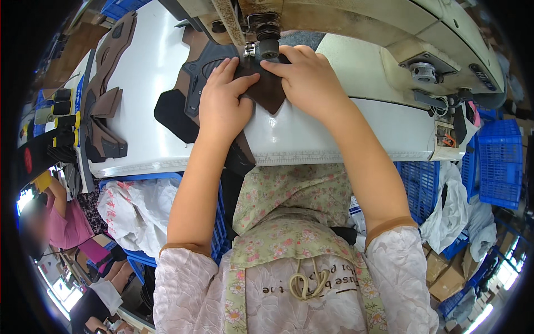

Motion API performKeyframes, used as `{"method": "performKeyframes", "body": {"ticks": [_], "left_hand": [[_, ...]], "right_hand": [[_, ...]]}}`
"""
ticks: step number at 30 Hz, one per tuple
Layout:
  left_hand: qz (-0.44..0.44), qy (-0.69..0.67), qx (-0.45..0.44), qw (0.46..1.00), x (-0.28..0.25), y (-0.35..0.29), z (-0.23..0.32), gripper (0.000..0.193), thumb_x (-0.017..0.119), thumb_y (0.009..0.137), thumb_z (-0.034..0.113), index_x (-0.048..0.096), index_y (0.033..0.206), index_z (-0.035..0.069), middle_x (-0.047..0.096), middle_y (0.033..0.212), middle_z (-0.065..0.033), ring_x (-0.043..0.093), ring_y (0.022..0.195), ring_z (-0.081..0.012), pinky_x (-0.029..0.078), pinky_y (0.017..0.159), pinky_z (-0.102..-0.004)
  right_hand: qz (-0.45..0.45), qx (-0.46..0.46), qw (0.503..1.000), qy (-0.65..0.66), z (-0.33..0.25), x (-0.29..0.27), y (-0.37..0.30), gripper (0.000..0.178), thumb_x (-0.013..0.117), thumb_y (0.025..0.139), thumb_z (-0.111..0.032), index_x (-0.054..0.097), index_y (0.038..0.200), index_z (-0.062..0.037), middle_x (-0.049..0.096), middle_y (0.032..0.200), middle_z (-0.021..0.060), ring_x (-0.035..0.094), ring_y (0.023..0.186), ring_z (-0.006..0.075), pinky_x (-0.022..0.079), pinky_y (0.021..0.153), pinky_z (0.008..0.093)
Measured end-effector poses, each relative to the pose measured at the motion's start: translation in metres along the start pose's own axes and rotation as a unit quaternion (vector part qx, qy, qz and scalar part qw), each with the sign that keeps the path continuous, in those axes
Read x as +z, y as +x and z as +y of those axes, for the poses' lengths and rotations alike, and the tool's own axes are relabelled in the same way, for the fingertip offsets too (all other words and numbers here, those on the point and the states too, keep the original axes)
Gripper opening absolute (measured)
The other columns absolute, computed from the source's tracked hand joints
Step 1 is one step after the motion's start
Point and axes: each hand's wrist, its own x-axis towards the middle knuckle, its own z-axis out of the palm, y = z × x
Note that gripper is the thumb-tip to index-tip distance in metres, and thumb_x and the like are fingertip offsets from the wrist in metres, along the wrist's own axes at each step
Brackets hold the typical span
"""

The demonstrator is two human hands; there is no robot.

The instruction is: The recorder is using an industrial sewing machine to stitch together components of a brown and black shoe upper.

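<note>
A dark brown shoe-upper piece (268,92) lies under the presser foot (250,51) of a sewing machine, its pointed end toward me. My left hand (227,103) rests on the left of this piece, fingers stretched forward and thumb spread to the right. On the other side, my right hand (311,78) presses down with its thumb and fingers apart; some fingertips are hidden behind the machine's round black part (269,47). More joined upper pieces (203,67), brown and dark grey, lie beneath and left of my left hand. One black rounded flap (175,114) sticks out there.
The machine arm (356,22) spans the far side above my hands. A strip of brown upper pieces (105,106) lies on the table's left, near thread spools (64,108). Blue baskets (500,161) and a white bag (136,209) flank me. Another person (69,220) sits at left.
</note>
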Motion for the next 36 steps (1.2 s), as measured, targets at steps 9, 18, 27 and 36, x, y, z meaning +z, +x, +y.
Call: {"method": "performKeyframes", "body": {"ticks": [9, 18, 27, 36], "left_hand": [[-0.006, -0.023, 0.014, 1.000, 0.002, 0.001, -0.005, 0.051, 0.054, 0.064, -0.004, 0.075, 0.107, 0.013, 0.054, 0.136, -0.0229, 0.044, 0.134, -0.0379, 0.034, 0.113, -0.0423], [0.003, -0.049, 0.036, 0.998, 0.005, 0.007, -0.012, 0.051, 0.051, 0.062, -0.006, 0.075, 0.104, 0.011, 0.054, 0.136, -0.0232, 0.045, 0.134, -0.0370, 0.032, 0.114, -0.0421], [0.040, -0.078, 0.034, 0.996, 0.016, 0.018, -0.018, 0.035, 0.058, 0.065, 0.001, 0.077, 0.093, 0.011, 0.058, 0.129, -0.0258, 0.049, 0.128, -0.0385, 0.034, 0.112, -0.0458], [0.063, -0.085, 0.045, 0.993, 0.017, 0.029, -0.020, 0.032, 0.059, 0.065, 0.000, 0.077, 0.090, 0.009, 0.061, 0.123, -0.0232, 0.054, 0.120, -0.0385, 0.040, 0.106, -0.0434]], "right_hand": [[0.025, 0.009, 1.000, 0.006, 0.000, 0.002, -0.003, 0.035, 0.062, 0.082, -0.012, 0.074, 0.113, -0.0234, 0.062, 0.124, 0.0043, 0.054, 0.117, 0.0222, 0.044, 0.090, 0.0384], [0.008, 0.018, 1.000, 0.000, 0.002, 0.003, -0.002, 0.039, 0.061, 0.081, -0.009, 0.072, 0.115, -0.0245, 0.061, 0.127, 0.0043, 0.053, 0.120, 0.0220, 0.043, 0.092, 0.0386], [0.017, 0.004, 1.000, -0.009, 0.013, 0.011, 0.004, 0.041, 0.061, 0.081, -0.008, 0.071, 0.116, -0.0252, 0.062, 0.128, 0.0047, 0.053, 0.122, 0.0226, 0.044, 0.092, 0.0388], [0.018, 0.004, 1.000, -0.018, 0.017, 0.017, 0.011, 0.040, 0.061, 0.081, -0.008, 0.071, 0.116, -0.0236, 0.062, 0.129, 0.0054, 0.054, 0.122, 0.0230, 0.044, 0.092, 0.0386]]}}
